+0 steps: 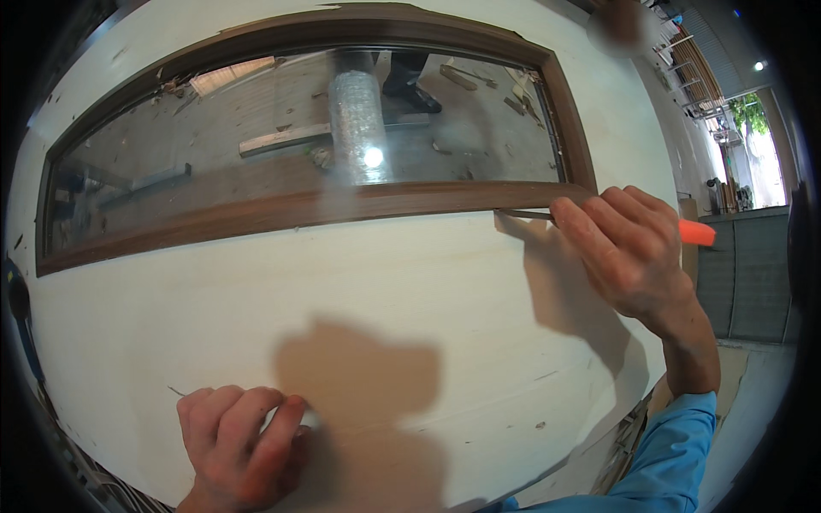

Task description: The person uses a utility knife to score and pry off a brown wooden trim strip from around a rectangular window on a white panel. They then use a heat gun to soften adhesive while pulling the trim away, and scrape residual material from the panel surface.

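Note:
A pale flat panel (410,282) lies before me with a long brown wood-look frame (342,205) set in it around a glass pane (248,154). My right hand (629,244) is closed round an orange-handled tool (697,232). Its thin dark metal shaft points left, and the tip meets the lower edge of the frame near its right corner. Lower left, my left hand (244,440) hovers at or rests on the panel with fingers curled and thumb close to them. A thin dark sliver (176,391) shows beside its knuckles; whether the hand holds it is unclear.
In the pane appear a bubble-wrapped roll (357,120), a dark boot (412,90) and scraps on a floor. A dark, slim object (24,316) hangs by the panel's left edge. Grey sheeting (744,274) stands right, with stacked boards (697,68) behind.

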`<state>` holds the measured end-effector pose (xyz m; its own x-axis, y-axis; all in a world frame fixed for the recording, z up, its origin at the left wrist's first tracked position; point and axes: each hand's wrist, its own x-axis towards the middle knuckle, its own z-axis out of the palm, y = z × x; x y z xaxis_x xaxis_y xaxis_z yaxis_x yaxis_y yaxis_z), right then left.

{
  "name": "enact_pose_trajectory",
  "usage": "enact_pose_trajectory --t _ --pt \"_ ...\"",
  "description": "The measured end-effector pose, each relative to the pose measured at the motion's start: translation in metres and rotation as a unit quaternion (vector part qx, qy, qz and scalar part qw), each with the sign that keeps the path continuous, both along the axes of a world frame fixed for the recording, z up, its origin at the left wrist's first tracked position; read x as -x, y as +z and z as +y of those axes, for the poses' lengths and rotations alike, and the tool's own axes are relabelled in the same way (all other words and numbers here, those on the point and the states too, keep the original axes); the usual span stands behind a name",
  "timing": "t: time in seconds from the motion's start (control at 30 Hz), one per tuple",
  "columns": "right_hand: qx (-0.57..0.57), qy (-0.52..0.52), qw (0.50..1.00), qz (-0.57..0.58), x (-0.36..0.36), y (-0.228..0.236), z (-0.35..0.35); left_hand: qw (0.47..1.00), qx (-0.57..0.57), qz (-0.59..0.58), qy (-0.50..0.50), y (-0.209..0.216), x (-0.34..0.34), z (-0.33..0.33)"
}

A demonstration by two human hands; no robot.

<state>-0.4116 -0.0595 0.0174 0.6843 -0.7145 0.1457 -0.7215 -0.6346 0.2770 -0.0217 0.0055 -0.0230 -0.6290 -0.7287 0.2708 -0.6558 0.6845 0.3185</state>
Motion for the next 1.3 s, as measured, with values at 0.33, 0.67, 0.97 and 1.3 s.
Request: enact_pose_trajectory --t 0.33,0.67,0.97,1.3 --pt "0.021 -0.003 1.0 -0.018 0.026 -0.003 0.004 1.0 -0.012 -0.019 -0.003 0.004 -0.002 0.004" --pt "0.031 -0.008 0.999 0.0 0.05 -0.002 0.012 0.999 0.012 -0.03 -0.006 0.002 0.001 0.007" --pt "0.024 -0.098 0.994 -0.051 0.094 0.008 0.052 0.996 0.028 -0.055 0.057 0.011 0.02 0.012" --pt "0.03 -0.296 0.888 -0.352 0.133 0.002 0.126 0.943 -0.083 0.076 -0.314 -0.018 0.286 -0.053"
